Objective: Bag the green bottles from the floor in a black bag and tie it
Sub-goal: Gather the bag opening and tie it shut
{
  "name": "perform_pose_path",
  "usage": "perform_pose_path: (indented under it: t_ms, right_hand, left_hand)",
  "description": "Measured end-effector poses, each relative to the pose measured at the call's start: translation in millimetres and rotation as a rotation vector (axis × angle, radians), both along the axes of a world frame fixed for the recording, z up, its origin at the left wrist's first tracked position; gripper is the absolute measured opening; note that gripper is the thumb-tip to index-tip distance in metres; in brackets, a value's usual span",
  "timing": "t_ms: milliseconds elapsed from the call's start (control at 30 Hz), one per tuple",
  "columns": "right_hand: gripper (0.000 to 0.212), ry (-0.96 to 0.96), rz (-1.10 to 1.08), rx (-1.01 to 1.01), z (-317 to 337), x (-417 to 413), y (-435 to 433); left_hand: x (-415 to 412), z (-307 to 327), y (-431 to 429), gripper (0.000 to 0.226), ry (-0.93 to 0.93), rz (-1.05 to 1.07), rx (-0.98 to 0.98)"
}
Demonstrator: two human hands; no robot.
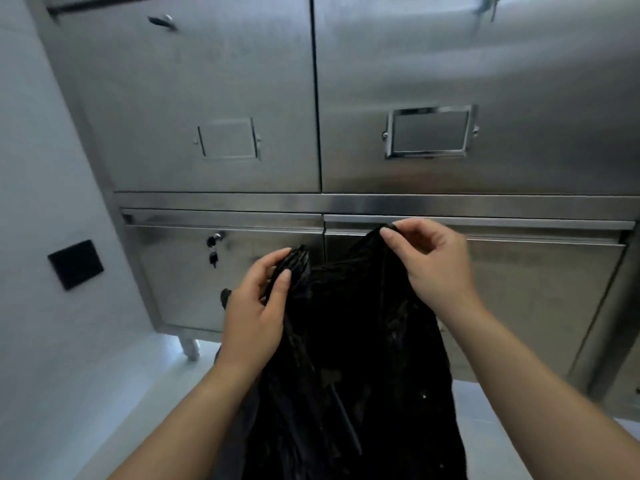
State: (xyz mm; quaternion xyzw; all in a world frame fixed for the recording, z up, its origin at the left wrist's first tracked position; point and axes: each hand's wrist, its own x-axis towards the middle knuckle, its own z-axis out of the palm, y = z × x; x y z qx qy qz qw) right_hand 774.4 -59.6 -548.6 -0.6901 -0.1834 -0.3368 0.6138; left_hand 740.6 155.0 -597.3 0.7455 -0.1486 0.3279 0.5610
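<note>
We hold the black bag (349,358) up before the steel cabinet (450,81), left hand (254,306) gripping one gathered top corner, right hand (429,261) pinching the other; no green bottles show, so tying seems the remaining step.

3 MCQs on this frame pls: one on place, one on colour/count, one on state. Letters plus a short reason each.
1. Where is the black bag relative to the steel cabinet?
A. In front of its lower doors
B. On top of it
C. Inside an open drawer

2. How many hands grip the bag?
A. None
B. One
C. Two

3. What state is the top of the bag in?
A. Knotted shut
B. Held as two separate ends, not yet tied
C. Lying flat on the floor

Key:
1 A: it hangs before the lower doors.
2 C: the left hand and right hand each pinch an end.
3 B: the two ends stand apart in the fingers, and no knot shows.
</note>
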Motion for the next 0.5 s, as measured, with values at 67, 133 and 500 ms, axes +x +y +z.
perform_pose_path:
  t_ms: [67, 133, 500]
  right_hand:
    - [0.018, 0.008, 0.034, -0.022, -21.8, -1.5, 18.8]
    - [0.021, 0.021, 0.089, -0.019, -54.9, -4.5, 30.0]
    - [0.019, 0.239, 0.328, -0.118, -129.4, -16.7, 33.7]
  left_hand:
    - [-7.5, -20.4, 8.4, 0.027, 0.048, 0.017, -0.014]
    - [-14.1, -46.5, 19.3, 0.028, 0.095, 0.050, -0.038]
    - [-24.6, -107.4, 26.7, 0.032, 0.299, 0.057, 0.105]
